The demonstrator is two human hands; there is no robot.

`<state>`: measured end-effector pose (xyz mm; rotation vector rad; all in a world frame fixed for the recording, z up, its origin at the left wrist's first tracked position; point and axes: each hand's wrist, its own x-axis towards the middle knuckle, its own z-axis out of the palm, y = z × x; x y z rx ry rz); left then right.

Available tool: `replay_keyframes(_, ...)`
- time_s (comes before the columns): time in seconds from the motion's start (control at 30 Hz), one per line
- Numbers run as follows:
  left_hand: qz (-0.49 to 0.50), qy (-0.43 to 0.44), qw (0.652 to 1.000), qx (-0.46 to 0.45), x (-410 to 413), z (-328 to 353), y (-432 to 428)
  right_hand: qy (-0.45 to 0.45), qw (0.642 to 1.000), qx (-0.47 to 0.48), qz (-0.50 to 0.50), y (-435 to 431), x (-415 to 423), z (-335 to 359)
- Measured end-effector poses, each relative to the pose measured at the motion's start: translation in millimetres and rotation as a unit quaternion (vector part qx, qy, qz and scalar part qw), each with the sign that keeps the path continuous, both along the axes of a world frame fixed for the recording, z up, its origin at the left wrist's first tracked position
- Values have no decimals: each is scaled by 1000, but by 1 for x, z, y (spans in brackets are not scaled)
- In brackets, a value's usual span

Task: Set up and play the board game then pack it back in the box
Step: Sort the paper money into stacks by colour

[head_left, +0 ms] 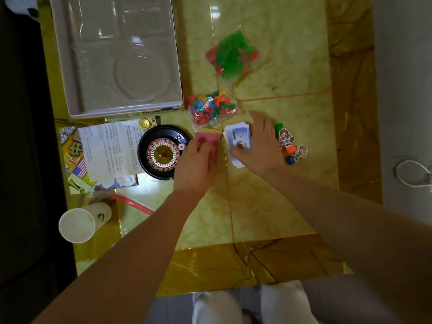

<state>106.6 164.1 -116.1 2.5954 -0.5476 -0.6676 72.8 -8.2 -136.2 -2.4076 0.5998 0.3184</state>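
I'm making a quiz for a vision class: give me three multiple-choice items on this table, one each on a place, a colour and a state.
1. Where is the roulette wheel? A on the floor; B on the table beside the instruction sheet; C on a shelf.
2. What colour is the card stack under the left hand? A red; B black; C white.
3. The box is: A lidded; B open, holding no pieces; C packed full.
Answers: B, it sits just right of the sheet; A, red shows beside the hand; B, its clear insert holds nothing.
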Motion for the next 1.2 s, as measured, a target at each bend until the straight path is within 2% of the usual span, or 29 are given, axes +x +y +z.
replay_keyframes(0.07, 8, 8, 1000, -8, -2, 3, -1, 31, 998, -46, -30, 10, 0, 1)
replay_keyframes(0.2, 35, 31, 999, 7, -5, 3, -4, 129, 983, -130, 18, 28, 5, -6)
replay_keyframes(0.33, 30, 56, 998, 19, -8, 1, -8, 155, 966, -196, 67, 27, 16, -17)
replay_keyframes(0.47, 58, 75, 995, 2, -9, 1, -10, 168, 959, -210, 89, 24, 15, -19)
replay_keyframes(0.63, 71, 100, 992, -15, -7, 1, -9, 184, 961, -205, 33, 23, 11, -21)
replay_keyframes(0.77, 75, 107, 991, -23, -5, 2, -8, 160, 961, -214, 71, 23, 9, -17)
replay_keyframes(0.97, 80, 107, 991, -25, -4, 3, -8, 143, 980, -136, 34, 21, 7, -7)
replay_keyframes(1.07, 78, 109, 991, -28, -4, 4, -8, 156, 979, -130, 20, 21, 8, -4)
replay_keyframes(1.2, 78, 115, 990, -33, -3, 4, -8, 147, 975, -158, 60, 21, 10, -1)
